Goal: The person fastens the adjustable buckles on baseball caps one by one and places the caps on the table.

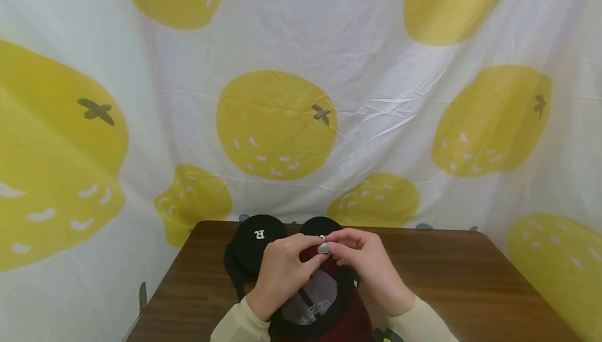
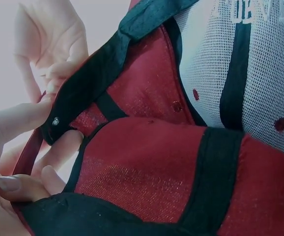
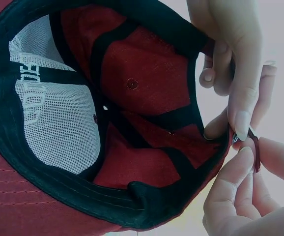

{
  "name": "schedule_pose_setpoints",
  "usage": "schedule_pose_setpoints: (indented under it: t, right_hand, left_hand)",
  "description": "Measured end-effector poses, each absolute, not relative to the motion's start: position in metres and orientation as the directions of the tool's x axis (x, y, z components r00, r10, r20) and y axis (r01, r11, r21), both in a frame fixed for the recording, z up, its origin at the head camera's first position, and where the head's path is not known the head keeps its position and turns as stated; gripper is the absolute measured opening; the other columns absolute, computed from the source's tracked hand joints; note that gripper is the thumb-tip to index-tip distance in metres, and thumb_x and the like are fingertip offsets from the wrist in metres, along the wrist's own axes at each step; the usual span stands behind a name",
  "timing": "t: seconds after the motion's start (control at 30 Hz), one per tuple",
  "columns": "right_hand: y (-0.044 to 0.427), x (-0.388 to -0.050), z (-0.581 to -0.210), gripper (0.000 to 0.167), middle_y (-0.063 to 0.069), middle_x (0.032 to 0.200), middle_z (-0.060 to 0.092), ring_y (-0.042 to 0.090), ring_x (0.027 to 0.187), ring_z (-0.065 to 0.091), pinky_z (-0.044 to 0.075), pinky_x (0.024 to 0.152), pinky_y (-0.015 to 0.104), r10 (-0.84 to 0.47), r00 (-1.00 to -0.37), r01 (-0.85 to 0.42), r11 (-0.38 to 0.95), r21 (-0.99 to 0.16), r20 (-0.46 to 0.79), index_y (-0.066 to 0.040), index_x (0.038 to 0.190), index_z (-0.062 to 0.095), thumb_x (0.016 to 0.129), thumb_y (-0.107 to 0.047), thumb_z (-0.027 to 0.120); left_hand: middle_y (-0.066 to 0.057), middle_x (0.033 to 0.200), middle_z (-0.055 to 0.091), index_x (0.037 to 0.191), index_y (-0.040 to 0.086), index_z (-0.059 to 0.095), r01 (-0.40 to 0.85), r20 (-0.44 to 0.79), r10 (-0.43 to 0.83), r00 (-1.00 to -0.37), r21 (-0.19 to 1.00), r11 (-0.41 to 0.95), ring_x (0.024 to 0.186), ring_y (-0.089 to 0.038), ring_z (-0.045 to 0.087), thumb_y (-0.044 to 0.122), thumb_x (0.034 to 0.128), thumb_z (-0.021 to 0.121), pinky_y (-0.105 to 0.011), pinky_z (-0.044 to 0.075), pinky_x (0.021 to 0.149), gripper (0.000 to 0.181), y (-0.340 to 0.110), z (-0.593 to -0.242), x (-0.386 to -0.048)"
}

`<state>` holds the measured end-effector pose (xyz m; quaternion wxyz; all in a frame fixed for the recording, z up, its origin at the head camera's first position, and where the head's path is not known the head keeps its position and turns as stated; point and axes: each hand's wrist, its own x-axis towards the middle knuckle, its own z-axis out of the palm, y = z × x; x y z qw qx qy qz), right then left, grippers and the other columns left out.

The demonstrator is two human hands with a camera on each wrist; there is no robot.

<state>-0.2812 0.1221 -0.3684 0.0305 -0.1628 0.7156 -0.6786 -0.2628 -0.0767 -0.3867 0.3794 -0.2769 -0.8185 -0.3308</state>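
A dark red baseball cap (image 1: 359,310) with a black sweatband (image 3: 7,128) lies inside up in front of me, its pale mesh lining (image 3: 58,132) showing. Thumb and fingers of my left hand (image 1: 284,271) pinch the cap's rear edge beside the adjusting strap. From the other side my right hand (image 1: 371,263) pinches the narrow red strap (image 3: 257,155) between thumb and fingertips. A small silvery buckle (image 1: 322,248) sits between the two hands' fingertips. Fingers partly cover the buckle, so how the strap runs through it is hidden.
Two black, round-topped things, the left black one (image 1: 254,250) with a white letter R and the right black one (image 1: 317,224), stand behind the cap. A black and yellow-green item (image 1: 388,335) lies near the right sleeve. A lemon-print curtain (image 1: 376,138) hangs behind the brown table (image 1: 451,274).
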Motion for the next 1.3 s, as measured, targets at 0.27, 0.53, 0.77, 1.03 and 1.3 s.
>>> schedule_pose_setpoints:
  t: [0.27,0.53,0.77,1.03,1.3]
  right_hand:
    - [0.12,-0.278,-0.374,0.028,0.015,0.099,0.074,0.036,0.093,0.068,0.057,0.077,0.037,-0.242,-0.953,-0.197,0.038,-0.98,0.182,-0.003,0.108,0.074,0.089,-0.023,0.078]
    - [0.122,-0.276,-0.375,0.026,0.02,0.1,0.073,0.032,0.089,0.069,0.056,0.075,0.037,-0.207,-0.961,-0.199,0.06,-0.978,0.183,-0.004,0.107,0.075,0.088,-0.021,0.079]
    - [0.125,-0.278,-0.371,0.027,0.015,0.096,0.074,0.038,0.091,0.068,0.056,0.075,0.036,-0.194,-0.959,-0.223,0.076,-0.972,0.205,-0.003,0.107,0.075,0.088,-0.022,0.079]
    - [0.126,-0.283,-0.37,0.028,0.014,0.096,0.074,0.038,0.093,0.067,0.056,0.075,0.036,-0.201,-0.955,-0.24,0.088,-0.967,0.218,-0.004,0.108,0.075,0.089,-0.024,0.079]
    - [0.126,-0.297,-0.375,0.022,0.012,0.096,0.075,0.031,0.089,0.069,0.057,0.076,0.038,-0.19,-0.952,-0.265,0.131,-0.955,0.239,-0.008,0.106,0.077,0.09,-0.025,0.078]
  left_hand:
    - [0.011,0.091,0.074,0.1,0.021,0.08,0.687,0.813,0.182,-0.554,0.322,0.652,0.075,-0.001,0.066,0.022,0.0801,0.086,-0.022,0.05,0.061,0.021,-0.075,-0.391,-0.26]
    - [0.01,0.09,0.074,0.1,0.019,0.081,0.691,0.82,0.185,-0.541,0.309,0.653,0.073,-0.002,0.065,0.02,0.0778,0.087,-0.023,0.05,0.06,0.023,-0.073,-0.391,-0.259]
    - [0.011,0.091,0.074,0.102,0.021,0.08,0.701,0.825,0.194,-0.531,0.299,0.648,0.077,-0.001,0.066,0.021,0.0807,0.085,-0.023,0.051,0.062,0.021,-0.072,-0.388,-0.262]
    - [0.01,0.093,0.074,0.104,0.019,0.08,0.71,0.815,0.209,-0.54,0.308,0.634,0.078,-0.002,0.067,0.023,0.083,0.084,-0.023,0.052,0.064,0.021,-0.076,-0.388,-0.269]
    - [0.008,0.093,0.074,0.102,0.02,0.08,0.722,0.783,0.245,-0.572,0.339,0.603,0.076,-0.002,0.066,0.019,0.0833,0.083,-0.022,0.052,0.065,0.019,-0.079,-0.392,-0.287]
